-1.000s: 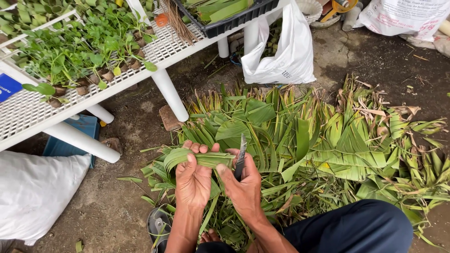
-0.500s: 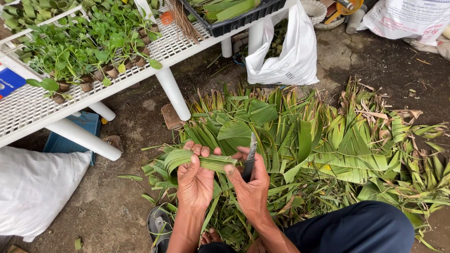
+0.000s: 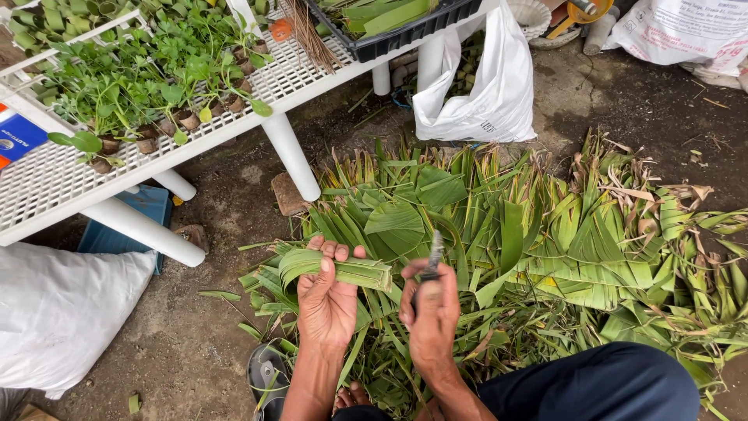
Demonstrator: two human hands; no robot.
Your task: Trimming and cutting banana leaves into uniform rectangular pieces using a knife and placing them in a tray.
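Hands: 2 in view, both the person's own, side by side low in the frame, not touching.
L hand: left hand [image 3: 326, 300] is clamping a folded leaf strip [image 3: 336, 268], fingers curling over the top edge, thumb underneath.
Strip: 1 bundle, green, folded flat into several layers, lying crosswise just above the leaf pile, its cut end pointing toward the R hand.
R hand: right hand [image 3: 431, 312] is closing round a small metal tool [image 3: 431, 261], prob. a blade or scissors; can't tell which. Tip is pointing up, just beside the strip's end.
Leaf pile: 1 big heap of leaves [image 3: 561, 242], green w/ dry brown tips, spreading across the ground from in front of the hands out to the right.
Seedlings: many small potted seedlings [image 3: 140, 86], too many to count, standing in rows on the bench.
Bench: 1 white mesh bench [image 3: 54, 183] on white pipe legs, upper left.
Crate: 1 dark crate [image 3: 405, 31] holding cut leaves, sitting on the bench's far end.
Bags: 3 white sacks; 1 white plastic bag [image 3: 487, 93] by the bench leg, 1 at lower left, 1 top right.
Ground: bare, dark dirt floor [image 3: 202, 343], damp-looking, outdoors or in a shed.
Person: sitting low, dark trouser leg [image 3: 600, 386] at bottom right, sandal [image 3: 265, 374] showing under the L arm.
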